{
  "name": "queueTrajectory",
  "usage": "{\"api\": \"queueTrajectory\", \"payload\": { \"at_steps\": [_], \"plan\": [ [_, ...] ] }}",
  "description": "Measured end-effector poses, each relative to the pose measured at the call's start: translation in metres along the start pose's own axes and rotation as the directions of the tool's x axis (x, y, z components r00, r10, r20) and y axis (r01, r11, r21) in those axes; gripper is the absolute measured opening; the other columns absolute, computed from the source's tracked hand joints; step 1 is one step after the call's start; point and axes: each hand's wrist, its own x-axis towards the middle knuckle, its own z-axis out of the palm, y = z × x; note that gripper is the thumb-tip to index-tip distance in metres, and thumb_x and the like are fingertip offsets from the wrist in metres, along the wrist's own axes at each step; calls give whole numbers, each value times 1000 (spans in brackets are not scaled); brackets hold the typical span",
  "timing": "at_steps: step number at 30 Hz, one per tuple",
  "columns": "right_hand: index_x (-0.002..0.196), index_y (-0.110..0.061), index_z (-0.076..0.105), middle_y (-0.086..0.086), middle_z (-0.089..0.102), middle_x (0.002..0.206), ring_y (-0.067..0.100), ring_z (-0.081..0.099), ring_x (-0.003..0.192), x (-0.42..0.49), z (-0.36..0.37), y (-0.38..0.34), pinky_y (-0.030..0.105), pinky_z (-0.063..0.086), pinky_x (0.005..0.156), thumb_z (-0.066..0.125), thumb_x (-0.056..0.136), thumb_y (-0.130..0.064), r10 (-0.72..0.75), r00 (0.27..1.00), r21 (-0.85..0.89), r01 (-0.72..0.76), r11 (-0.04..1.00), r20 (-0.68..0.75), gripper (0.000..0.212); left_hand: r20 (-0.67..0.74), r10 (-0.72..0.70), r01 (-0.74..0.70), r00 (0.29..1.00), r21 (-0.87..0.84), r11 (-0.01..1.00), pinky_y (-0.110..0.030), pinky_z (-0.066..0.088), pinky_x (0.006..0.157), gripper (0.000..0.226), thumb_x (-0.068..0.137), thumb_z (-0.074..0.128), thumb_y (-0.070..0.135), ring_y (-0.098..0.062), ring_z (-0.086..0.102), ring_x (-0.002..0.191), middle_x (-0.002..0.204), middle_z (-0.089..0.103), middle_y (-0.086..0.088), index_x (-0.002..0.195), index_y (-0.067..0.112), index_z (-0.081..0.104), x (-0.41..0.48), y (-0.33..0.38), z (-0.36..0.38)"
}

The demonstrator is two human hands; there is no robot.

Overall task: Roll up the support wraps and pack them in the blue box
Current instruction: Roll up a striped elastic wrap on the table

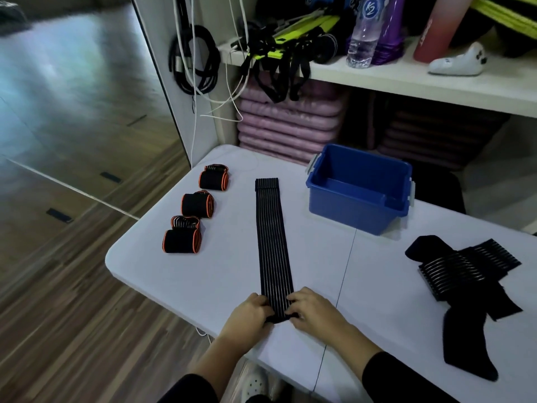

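Support wrap [273, 242], long, black and ribbed with thin pale lines, lies flat on the white tabletop [203, 271]. It runs straight away from the person, and its far end stops to the left of the blue box [348, 210] without touching it. Its near end sits between the two hands, close to the tabletop's front edge.

The left hand [251, 312] holds the near left corner and the right hand [312, 311] the near right corner. Both sets of fingers are curled down and in over the support wrap's edges, pinching it. The left fingers [266, 311] and right fingers [292, 308] nearly meet over a small dark fold of cloth.

That fold is mostly covered by the fingertips, so I cannot tell how far the end is turned over. The thumbs are hidden. Both forearms come in from the bottom edge, in black sleeves that are cut off by the frame. The wrists are low, the knuckles are up and the hands angle toward each other.

Three rolled wraps [198, 204] with orange edges stand in a line on the left of the tabletop, well apart from the hands. A loose pile of black wraps [465, 274] lies to the right. The box's near wall hides part of its inside. Behind it is a shelf [377, 80] with a water bottle [363, 36].
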Motion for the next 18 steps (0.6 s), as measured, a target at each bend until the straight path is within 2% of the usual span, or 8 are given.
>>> {"api": "queueTrajectory", "payload": {
  "at_steps": [2,4,6,9,12,14,18],
  "plan": [
    [105,-13,70,2,63,116,19,51,111,0,3,-2,31,46,90,50,84,-16,-31,999,-34,29,999,-44,29,-20,20,-18,1000,58,998,-20,50,54,31,69,40,26,-11,58,69,70,60,9,71,29,71,2,-3,5],
    [99,-11,68,1,63,105,18,50,105,0,6,-3,31,47,87,46,83,-17,-40,996,-15,39,999,-76,27,-100,53,-48,994,58,997,-21,48,52,24,67,41,24,-11,54,64,65,56,9,64,26,65,2,-4,8],
    [94,-11,58,1,58,98,15,48,99,-2,6,-6,30,46,83,43,85,-19,-15,997,61,20,998,-74,19,-120,22,-33,993,-94,995,-29,47,59,15,69,44,18,-17,51,71,69,55,2,66,15,58,0,1,5],
    [95,-17,46,1,53,94,16,50,84,-5,1,-11,29,44,74,40,92,-22,59,997,196,-50,979,-41,9,-153,-131,74,980,-330,941,-30,42,70,14,77,42,17,-20,48,80,80,55,-7,79,7,52,-3,8,-3],
    [96,-19,43,1,53,82,14,48,70,0,-2,-13,26,38,63,39,95,-22,156,987,346,-134,928,-35,5,-134,-261,157,956,-520,840,-27,38,59,7,89,42,15,-15,47,62,68,53,0,86,12,48,2,12,-9],
    [98,-19,45,-1,52,72,11,46,62,6,-1,-12,26,37,59,42,95,-18,227,973,441,-187,878,-40,4,-117,-334,210,935,-577,789,-20,33,51,7,93,45,13,-8,45,52,60,50,8,88,17,47,9,10,-10],
    [112,-19,46,-6,46,64,10,45,60,13,5,-10,25,40,61,49,93,-16,349,935,494,-276,824,-58,20,-110,-442,288,890,-616,733,-15,35,49,6,92,51,11,-4,46,51,64,55,6,90,15,55,18,7,-6]
  ]
}}
